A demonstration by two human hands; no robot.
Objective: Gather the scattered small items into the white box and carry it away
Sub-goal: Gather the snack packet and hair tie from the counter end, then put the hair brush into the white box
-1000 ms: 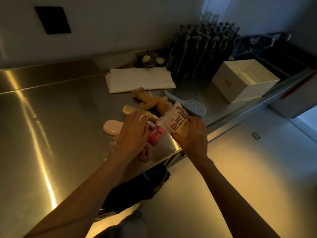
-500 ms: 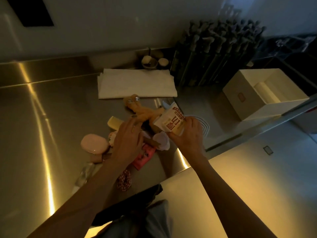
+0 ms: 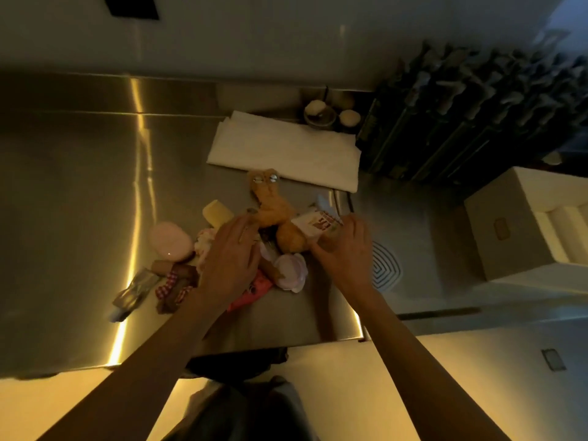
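Observation:
A heap of small items lies on the steel counter (image 3: 79, 192): a tan plush toy (image 3: 270, 208), a pink oval case (image 3: 171, 240), a yellow block (image 3: 218, 213), a pink packet (image 3: 251, 292), a pale pink round thing (image 3: 291, 271), checked hair ties (image 3: 173, 286) and a clear wrapper (image 3: 135, 289). My left hand (image 3: 230, 259) rests flat on the heap, fingers spread toward the plush toy. My right hand (image 3: 345, 253) grips a white snack packet (image 3: 318, 225) with red print. The white box (image 3: 521, 227) stands open at the right, apart from both hands.
A folded white cloth (image 3: 283, 154) lies behind the heap. Small bowls (image 3: 321, 113) stand by the wall. A dark rack of utensils (image 3: 471, 116) fills the back right. A blue ridged mat (image 3: 386, 268) lies right of my right hand. The counter's front edge is close below.
The view has tilted down and closer. My left hand has slid forward over the heap toward the plush toy. My right hand has lowered the snack packet toward the counter.

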